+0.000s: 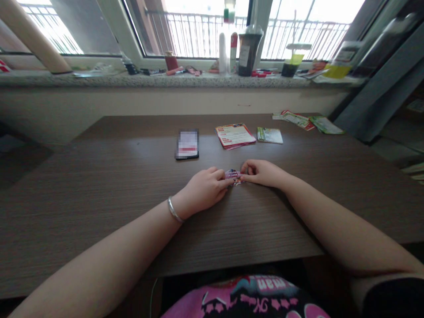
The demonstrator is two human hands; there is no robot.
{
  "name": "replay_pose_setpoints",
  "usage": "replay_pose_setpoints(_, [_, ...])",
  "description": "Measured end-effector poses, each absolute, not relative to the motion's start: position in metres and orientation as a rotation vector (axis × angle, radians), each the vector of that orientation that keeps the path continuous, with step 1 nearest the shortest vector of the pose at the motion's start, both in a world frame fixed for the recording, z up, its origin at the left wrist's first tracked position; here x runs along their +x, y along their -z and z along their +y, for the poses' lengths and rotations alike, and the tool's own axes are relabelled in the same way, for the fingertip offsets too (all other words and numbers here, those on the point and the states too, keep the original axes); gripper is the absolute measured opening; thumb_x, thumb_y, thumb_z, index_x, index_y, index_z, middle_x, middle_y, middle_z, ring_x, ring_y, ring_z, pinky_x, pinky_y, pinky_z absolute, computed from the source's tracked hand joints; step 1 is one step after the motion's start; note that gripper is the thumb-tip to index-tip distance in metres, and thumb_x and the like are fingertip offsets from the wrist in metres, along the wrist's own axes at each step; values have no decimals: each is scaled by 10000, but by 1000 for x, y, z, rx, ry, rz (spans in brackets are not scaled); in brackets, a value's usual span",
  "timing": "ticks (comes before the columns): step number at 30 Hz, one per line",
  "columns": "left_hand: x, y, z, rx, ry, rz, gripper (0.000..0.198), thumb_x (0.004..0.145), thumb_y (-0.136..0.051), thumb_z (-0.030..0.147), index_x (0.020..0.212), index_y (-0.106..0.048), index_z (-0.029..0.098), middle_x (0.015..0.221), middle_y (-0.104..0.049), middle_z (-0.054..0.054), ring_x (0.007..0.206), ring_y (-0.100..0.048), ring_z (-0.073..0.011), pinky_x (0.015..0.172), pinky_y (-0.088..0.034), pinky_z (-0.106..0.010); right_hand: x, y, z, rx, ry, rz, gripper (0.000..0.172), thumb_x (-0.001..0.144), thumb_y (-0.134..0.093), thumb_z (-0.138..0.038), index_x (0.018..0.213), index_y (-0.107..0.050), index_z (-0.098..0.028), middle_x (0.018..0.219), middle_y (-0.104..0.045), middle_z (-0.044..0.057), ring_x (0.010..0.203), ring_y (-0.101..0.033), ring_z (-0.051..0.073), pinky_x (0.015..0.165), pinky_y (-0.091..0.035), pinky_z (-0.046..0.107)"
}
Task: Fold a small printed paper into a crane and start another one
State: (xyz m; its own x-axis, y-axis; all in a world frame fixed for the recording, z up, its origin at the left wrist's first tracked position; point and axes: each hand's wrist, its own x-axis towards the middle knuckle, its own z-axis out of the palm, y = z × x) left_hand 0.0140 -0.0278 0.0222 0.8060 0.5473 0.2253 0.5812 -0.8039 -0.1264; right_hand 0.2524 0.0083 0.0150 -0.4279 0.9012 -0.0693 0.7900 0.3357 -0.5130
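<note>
A small piece of printed paper, pinkish purple with white lettering and apparently folded, lies low over the desk between both hands. My left hand, with a silver bangle at its wrist, is closed and pinches the paper's left end. At the right end, my right hand is closed too, thumb and fingertips gripping the edge. The fingers cover both ends of the paper. Beyond the hands lies a stack of printed leaflets with red and yellow borders, and a phone with a blurred screen rests left of it.
The brown desk spans the view. A small green-and-white stack of paper and loose folded leaflets lie at the back right. On the windowsill stand a dark plastic cup, bottles and small items. A grey curtain hangs right.
</note>
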Motion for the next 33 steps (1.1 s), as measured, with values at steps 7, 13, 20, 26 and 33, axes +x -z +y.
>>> replay_pose_setpoints(7, [18,-23,-31,-2781,241,-886,286,940,-425,279,1149,-613,230,968,-596,-70,850,-526,-198,739,-465,-332,248,-21,3,-1614,-501,-2456,316,758,-662,-477,952,-614,-232,733,-636,-18,608,-537,123,515,-298,231])
replay_pose_setpoints(13, [28,-19,-37,-2725,224,-911,261,925,-447,229,1120,-609,171,1003,-606,-90,867,-546,-209,687,-464,-323,241,-26,-1,-1620,-152,-2547,353,786,-642,-478,1030,-608,-226,804,-672,11,702,-582,171,577,-318,258])
replay_pose_setpoints(20, [26,-21,-35,-2739,252,-859,241,912,-461,219,1078,-627,165,995,-613,-93,871,-554,-200,713,-461,-318,250,-16,7,-1484,-467,-2457,244,826,-591,-414,959,-644,-217,712,-623,-14,619,-536,125,561,-322,234])
replay_pose_setpoints(26, [17,-20,-28,-2749,392,-937,250,911,-463,224,1094,-633,204,1028,-621,-85,958,-546,-213,848,-454,-374,247,-15,4,-1427,-478,-2459,230,848,-560,-379,992,-670,-238,676,-622,-21,595,-518,116,561,-305,231])
replay_pose_setpoints(33, [6,-15,-15,-2850,448,-1031,262,906,-468,192,1102,-640,208,1043,-623,-82,964,-559,-196,871,-473,-354,240,-22,-9,-1125,-306,-2755,200,884,-517,-345,953,-659,-222,848,-686,33,736,-591,163,644,-350,251])
